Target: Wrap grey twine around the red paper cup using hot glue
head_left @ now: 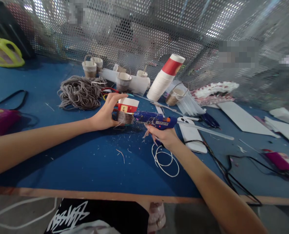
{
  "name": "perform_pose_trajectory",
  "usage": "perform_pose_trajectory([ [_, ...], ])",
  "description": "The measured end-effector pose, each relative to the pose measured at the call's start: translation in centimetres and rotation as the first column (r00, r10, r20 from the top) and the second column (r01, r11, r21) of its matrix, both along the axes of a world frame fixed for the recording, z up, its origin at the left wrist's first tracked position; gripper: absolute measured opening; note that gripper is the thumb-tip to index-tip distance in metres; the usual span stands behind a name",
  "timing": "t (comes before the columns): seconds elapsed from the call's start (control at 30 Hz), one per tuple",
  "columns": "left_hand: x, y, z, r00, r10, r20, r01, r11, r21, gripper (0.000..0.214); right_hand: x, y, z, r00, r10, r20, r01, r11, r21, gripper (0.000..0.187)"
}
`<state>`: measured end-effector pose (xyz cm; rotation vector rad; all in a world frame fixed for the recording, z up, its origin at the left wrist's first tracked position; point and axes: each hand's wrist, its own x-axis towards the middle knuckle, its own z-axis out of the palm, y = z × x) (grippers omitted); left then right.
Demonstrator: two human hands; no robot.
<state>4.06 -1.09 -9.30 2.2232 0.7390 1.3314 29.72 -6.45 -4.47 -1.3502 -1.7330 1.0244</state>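
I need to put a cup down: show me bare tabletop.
Room: blue table between the left forearm and front edge, left of the white cord coil, bar small scraps; and between the yellow object and grey cord pile. Crowded: around the glue gun and back to the cup stack.

Bare forearms (59, 134) and fingers (117, 97) above a black garment (120, 214).
Across the lap, its cloth bears large, slanting white lettering (70, 216).
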Motion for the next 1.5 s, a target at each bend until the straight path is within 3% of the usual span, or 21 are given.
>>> perform_pose_trajectory([
  [0.27, 0.1, 0.0, 0.0, 0.998, 0.05, -0.024, -0.05, 0.999, 0.018, 0.091, 0.4, 0.9, -1.2, 1.0, -0.005, -0.019, 0.005, 1.0, -0.009, 0.03],
  [0.57, 0.3, -0.1, -0.1, 0.998, 0.039, 0.044, -0.037, 0.999, -0.03, 0.087, -0.1, 0.1, -0.1, 0.999, -0.027, 0.019, 0.027, 1.0, 0.016, 0.032],
  [0.93, 0.1, 0.2, 0.0, 0.995, -0.032, 0.092, 0.048, 0.984, -0.174, 0.091, 0.2, 0.2, -0.3, 1.0, 0.007, -0.012, -0.006, 0.998, 0.058, 0.038],
  [1.3, 0.2, 0.2, 0.3, 0.987, -0.085, 0.139, 0.114, 0.97, -0.214, 0.09, 0.5, 0.6, -0.4, 0.998, 0.061, 0.01, -0.061, 0.996, 0.059, 0.04],
  [1.5, 0.1, 0.2, 0.2, 0.984, -0.11, 0.144, 0.138, 0.969, -0.207, 0.09, 0.9, 0.8, -0.8, 1.0, 0.013, 0.025, -0.015, 0.998, 0.065, 0.042],
])
